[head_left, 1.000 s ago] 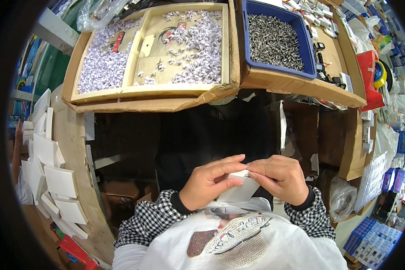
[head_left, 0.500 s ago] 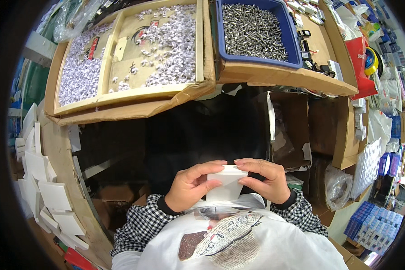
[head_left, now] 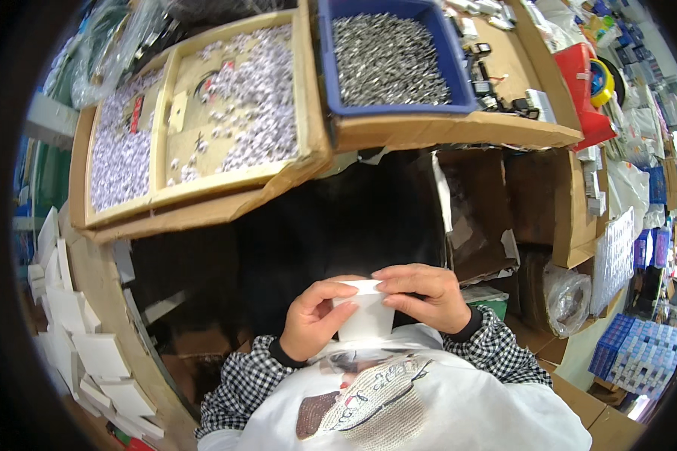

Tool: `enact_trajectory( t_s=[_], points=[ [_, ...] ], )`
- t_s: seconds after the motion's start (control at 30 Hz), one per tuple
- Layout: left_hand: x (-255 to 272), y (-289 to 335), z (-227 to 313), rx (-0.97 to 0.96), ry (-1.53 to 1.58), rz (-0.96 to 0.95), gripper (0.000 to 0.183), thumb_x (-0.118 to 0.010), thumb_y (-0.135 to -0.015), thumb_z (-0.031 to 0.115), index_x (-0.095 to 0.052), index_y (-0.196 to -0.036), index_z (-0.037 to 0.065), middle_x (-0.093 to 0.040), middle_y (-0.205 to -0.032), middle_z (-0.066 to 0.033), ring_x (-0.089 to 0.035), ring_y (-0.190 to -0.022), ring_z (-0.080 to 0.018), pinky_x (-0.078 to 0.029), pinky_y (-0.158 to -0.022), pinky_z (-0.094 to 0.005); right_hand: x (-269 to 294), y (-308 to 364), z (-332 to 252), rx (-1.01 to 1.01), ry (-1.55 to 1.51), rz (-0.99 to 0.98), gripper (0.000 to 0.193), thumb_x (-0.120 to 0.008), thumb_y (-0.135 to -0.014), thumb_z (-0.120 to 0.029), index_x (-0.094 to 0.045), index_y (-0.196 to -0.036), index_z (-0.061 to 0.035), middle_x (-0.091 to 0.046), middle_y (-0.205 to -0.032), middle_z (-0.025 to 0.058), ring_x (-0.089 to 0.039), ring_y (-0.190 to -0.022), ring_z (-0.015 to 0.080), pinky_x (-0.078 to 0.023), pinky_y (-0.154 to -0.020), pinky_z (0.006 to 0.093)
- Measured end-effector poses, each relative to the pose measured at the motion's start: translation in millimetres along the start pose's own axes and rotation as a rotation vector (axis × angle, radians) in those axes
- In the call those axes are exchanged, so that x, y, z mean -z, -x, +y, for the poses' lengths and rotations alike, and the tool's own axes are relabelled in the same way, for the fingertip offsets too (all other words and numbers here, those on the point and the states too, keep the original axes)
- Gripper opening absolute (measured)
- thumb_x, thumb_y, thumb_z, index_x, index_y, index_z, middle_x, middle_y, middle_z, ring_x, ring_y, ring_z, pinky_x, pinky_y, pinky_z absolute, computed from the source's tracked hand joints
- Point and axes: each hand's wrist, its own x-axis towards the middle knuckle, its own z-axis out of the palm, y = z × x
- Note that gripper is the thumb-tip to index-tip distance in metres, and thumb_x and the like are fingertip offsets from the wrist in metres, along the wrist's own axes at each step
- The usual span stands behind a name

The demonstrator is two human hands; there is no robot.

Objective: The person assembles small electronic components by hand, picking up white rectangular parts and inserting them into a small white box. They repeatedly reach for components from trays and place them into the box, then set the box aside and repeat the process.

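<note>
A small white box point(head_left: 366, 314) is held upright close against my front. My left hand point(head_left: 314, 319) pinches its left side, thumb on the face toward me and fingers along the top edge. On the other side, my right hand point(head_left: 426, 295) grips the upper right corner the same way. Both hands are closed on the box, and its far face is hidden. Whether the top flap is fully closed cannot be made out.
Ahead stands a wooden tray point(head_left: 158, 135) of small white pieces, beside a blue bin point(head_left: 399, 110) of small metal parts. White boxes point(head_left: 101, 355) are heaped at the left. A red bag point(head_left: 579, 90) and stacked blue-and-white boxes point(head_left: 643, 357) are at the right.
My view has turned slightly, so the surroundings sit tilted and shifted. Both hands keep hold of the white box, which now appears a little further left and tilted differently.
</note>
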Motion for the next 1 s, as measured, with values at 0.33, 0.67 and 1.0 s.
enact_trajectory(
  t_s=[0.33, 0.67, 1.0],
  points=[
    [-10, -13, -5, 0.013, -0.157, -0.053, 0.024, -0.057, -0.087, -0.005, -0.048, -0.108, 0.003, -0.057, -0.119, -0.0249, -0.059, -0.108, -0.0264, -0.049, -0.090, -0.0356, 73, -12, -27, 0.177, 0.182, 0.163, 0.012, -0.067, -0.083, -0.009, -0.068, -0.093, -0.0011, -0.066, -0.104, 0.0127, -0.063, -0.085, 0.0231, -0.051, -0.075, 0.0315],
    [-17, -19, -5, 0.133, -0.218, 0.133, 0.025, -0.062, -0.087, 0.002, -0.054, -0.111, 0.002, -0.061, -0.103, -0.0097, -0.056, -0.093, -0.0153, -0.046, -0.084, -0.0283, 308, -36, -33, -0.096, 0.390, 1.116, 0.028, -0.056, -0.093, -0.023, -0.064, -0.101, 0.0029, -0.064, -0.105, 0.0053, -0.057, -0.090, 0.0088, -0.044, -0.082, 0.0228],
    [-16, -19, -1, 0.183, -0.164, 0.154, 0.026, -0.061, -0.088, 0.001, -0.053, -0.113, 0.002, -0.060, -0.102, -0.0086, -0.056, -0.093, -0.0153, -0.045, -0.085, -0.0284, 313, -40, -33, -0.086, -0.123, 1.024, 0.024, -0.065, -0.087, -0.027, -0.067, -0.094, -0.0043, -0.065, -0.087, -0.0010, -0.049, -0.073, 0.0036, -0.036, -0.065, 0.0203]
  ],
)
